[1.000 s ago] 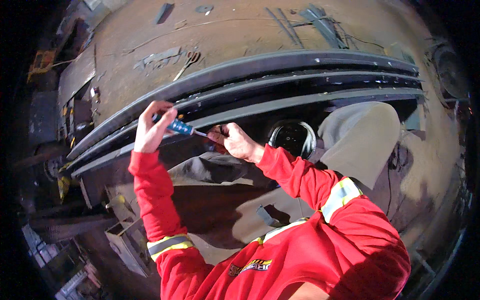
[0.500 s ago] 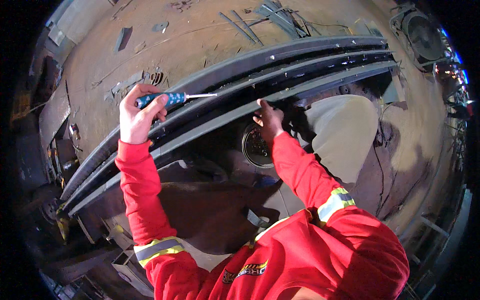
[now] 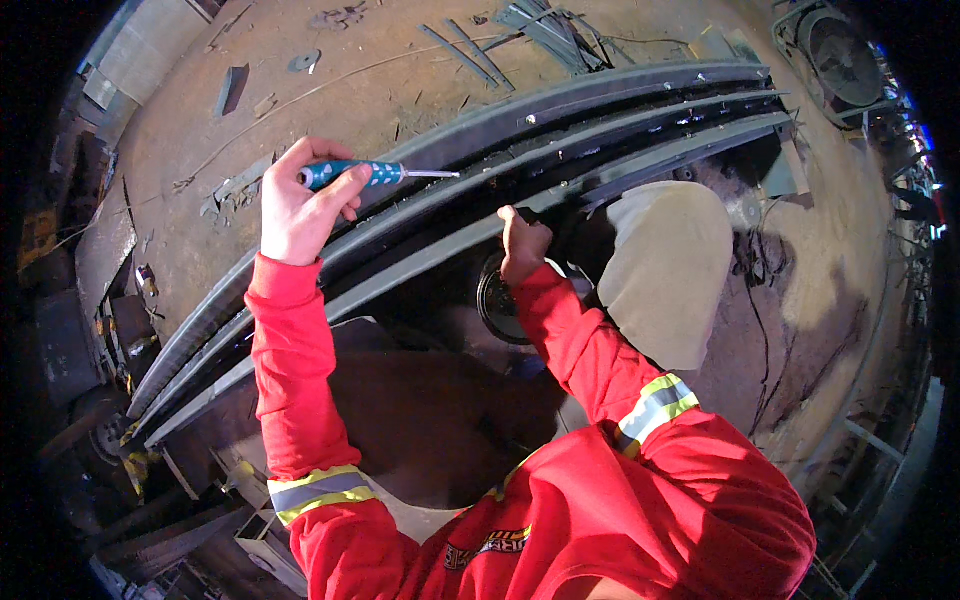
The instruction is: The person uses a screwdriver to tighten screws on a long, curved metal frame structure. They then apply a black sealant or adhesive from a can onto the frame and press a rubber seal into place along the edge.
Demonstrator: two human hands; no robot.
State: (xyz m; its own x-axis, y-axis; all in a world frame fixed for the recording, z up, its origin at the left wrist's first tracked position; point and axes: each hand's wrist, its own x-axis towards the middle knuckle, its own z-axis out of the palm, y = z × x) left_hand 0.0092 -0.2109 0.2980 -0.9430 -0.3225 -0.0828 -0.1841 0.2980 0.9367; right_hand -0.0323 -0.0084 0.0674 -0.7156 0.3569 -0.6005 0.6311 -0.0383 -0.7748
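My left hand is closed around the teal patterned handle of a screwdriver. Its thin shaft points right, over a long, curved dark metal frame with parallel rails. My right hand is at the near rail, its fingers curled together and their tips by the rail's edge. Whatever those fingers may hold is hidden or too small to name. Partly covered by my right hand and sleeve, a round container stands just below.
Metal strips lie in a pile beyond the frame. A large round drum-like object stands at the far right. Scrap pieces are on the brown floor at far left. My knee is right of my right hand.
My left hand and the screwdriver have shifted slightly right and up in the picture. My right hand has moved a little left along the near rail, and its fingers have curled in.
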